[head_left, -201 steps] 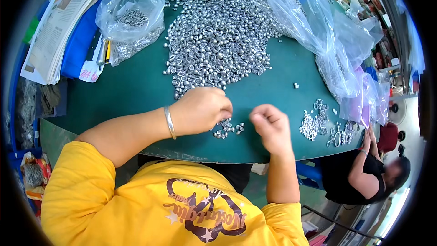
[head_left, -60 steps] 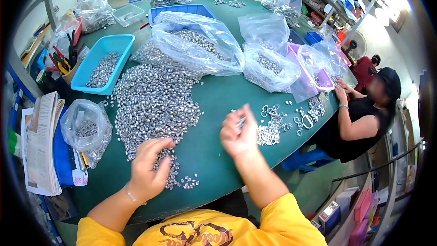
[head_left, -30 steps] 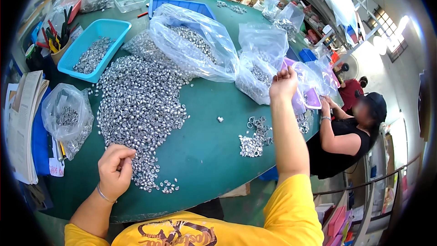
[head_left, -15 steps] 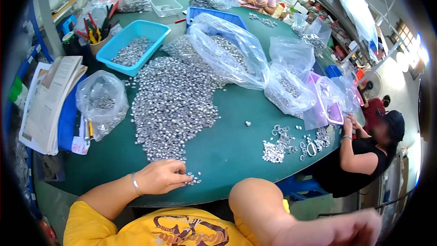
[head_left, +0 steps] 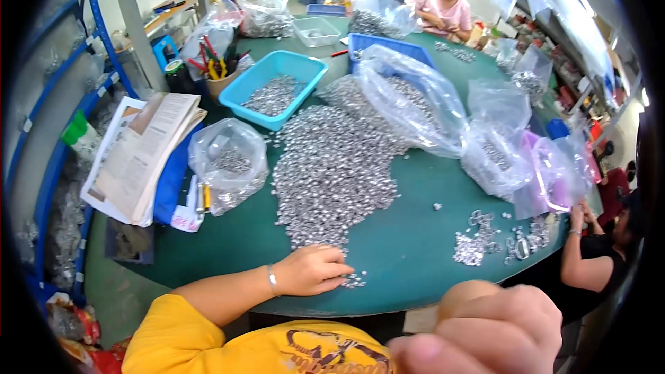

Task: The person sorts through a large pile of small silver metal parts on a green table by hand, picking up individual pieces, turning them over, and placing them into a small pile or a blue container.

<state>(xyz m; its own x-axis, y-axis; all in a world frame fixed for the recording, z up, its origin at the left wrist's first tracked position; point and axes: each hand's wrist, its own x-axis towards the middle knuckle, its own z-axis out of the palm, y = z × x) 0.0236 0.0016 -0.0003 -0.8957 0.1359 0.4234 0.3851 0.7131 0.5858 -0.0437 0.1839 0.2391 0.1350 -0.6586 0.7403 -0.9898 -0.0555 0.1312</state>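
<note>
In the head view, my left hand [head_left: 315, 269] rests on the worktop [head_left: 415, 249], fingers bent and close together, its fingertips at a small group of silvery metal pieces [head_left: 356, 279] just to their right. I cannot tell whether they pinch one. The big pile [head_left: 332, 173] lies directly ahead of that hand. My right hand [head_left: 492, 325] is lifted close to the camera, fingers curled; I cannot tell whether anything is inside.

To handle these pieces well, I'd judge it best to keep my left fingertips low and light, lifting pieces singly without dragging the pile's edge.

Half a second ago my right hand was lower and stretched rightward; now it looms curled nearer my middle. My left hand remains beside the same small group.
</note>
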